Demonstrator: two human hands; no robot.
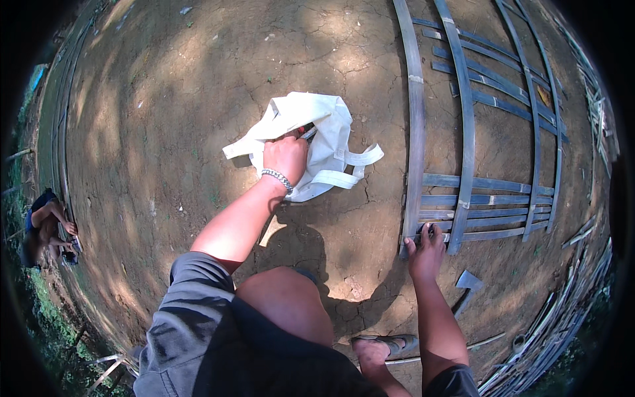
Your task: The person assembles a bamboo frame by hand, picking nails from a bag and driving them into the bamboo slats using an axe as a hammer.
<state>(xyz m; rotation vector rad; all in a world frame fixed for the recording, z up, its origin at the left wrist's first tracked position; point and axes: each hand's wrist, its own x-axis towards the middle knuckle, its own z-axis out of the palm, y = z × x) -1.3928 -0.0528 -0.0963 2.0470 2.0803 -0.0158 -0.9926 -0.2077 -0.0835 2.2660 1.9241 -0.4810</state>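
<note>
My left hand [286,157] reaches into the mouth of a white cloth bag [334,135] on the ground. Its fingers curl down out of sight; a small red and metal thing shows just beyond them. The bag's strap loops [364,157] lie spread to the right. My right hand [426,255] rests at the near left corner of a lattice of flat dark slats [463,132], thumb and fingers apart. Something dark shows between the fingertips, too small to make out. Below the lattice lies a hatchet-like tool [468,281] with a broad metal blade and dark handle.
A pale wood scrap [272,231] lies just below the bag. Piled thin strips [562,324] line the right side. Long poles [65,112] run along the far left, where another person [47,225] crouches. My sandalled foot [383,345] stands on cracked bare soil.
</note>
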